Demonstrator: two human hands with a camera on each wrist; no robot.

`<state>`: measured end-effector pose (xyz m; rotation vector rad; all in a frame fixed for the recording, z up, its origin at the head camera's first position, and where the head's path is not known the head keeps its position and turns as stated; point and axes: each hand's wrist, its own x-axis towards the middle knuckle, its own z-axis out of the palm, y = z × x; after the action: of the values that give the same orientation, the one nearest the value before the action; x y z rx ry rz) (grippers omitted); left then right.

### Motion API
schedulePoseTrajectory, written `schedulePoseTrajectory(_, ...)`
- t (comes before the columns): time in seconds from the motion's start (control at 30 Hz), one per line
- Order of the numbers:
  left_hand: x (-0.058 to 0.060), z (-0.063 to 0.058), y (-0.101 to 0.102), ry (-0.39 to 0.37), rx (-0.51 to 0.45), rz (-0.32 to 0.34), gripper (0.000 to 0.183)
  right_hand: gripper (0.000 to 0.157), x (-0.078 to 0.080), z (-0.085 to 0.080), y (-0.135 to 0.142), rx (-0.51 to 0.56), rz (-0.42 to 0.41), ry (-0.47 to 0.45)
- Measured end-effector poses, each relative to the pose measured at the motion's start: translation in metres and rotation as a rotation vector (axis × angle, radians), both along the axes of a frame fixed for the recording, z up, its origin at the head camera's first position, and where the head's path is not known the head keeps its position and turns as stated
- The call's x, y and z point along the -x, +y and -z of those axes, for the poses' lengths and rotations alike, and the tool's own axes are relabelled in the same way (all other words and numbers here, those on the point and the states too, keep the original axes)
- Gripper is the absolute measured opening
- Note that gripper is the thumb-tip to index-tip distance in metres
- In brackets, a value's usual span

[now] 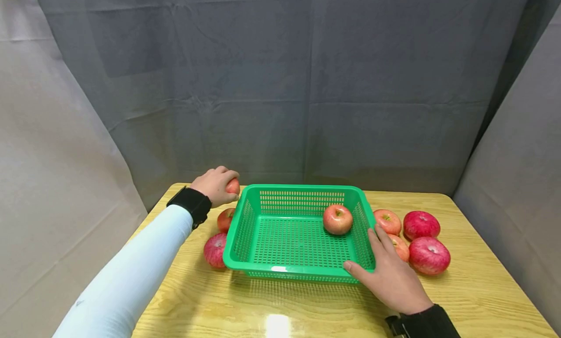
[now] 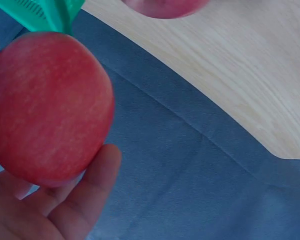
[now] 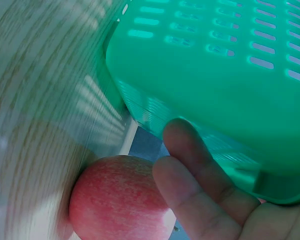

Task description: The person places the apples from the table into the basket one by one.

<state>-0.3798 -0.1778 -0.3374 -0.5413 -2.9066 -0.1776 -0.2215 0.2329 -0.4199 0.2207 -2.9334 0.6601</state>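
My left hand grips a red apple at the far left corner of the green basket. In the left wrist view the apple is above the table's edge, fingers around its lower side. My right hand rests at the basket's near right corner, its thumb over the front rim and its fairly straight fingers along the right side. One apple sits inside the basket, towards the right. Under the left forearm's side, an orange-red apple and a pink-red apple lie beside the basket.
Right of the basket lie two lighter apples and two deep-red apples, close to my right hand. The wooden table has rounded far corners. Grey cloth hangs behind it, with paler cloth on both sides.
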Motion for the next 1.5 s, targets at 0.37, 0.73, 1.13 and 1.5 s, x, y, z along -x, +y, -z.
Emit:
schedulePoseTrajectory(0.37,0.0,-0.007,0.018,-0.031,0.03,0.012,0.054,0.109,0.0,0.001,-0.002,-0.001,0.003,-0.006)
schedulePoseTrajectory(0.73,0.003,-0.01,0.033,-0.019,0.043,0.071,0.051,0.109,0.0,0.002,-0.002,-0.003,0.009,0.012)
schedulePoseTrajectory(1.13,0.006,-0.005,0.048,0.002,0.069,0.13,0.049,0.11,-0.001,-0.001,-0.005,-0.005,0.013,0.001)
schedulePoseTrajectory(1.5,0.003,0.0,0.066,-0.03,0.124,0.14,0.051,0.11,-0.003,0.0,-0.006,-0.006,0.015,-0.015)
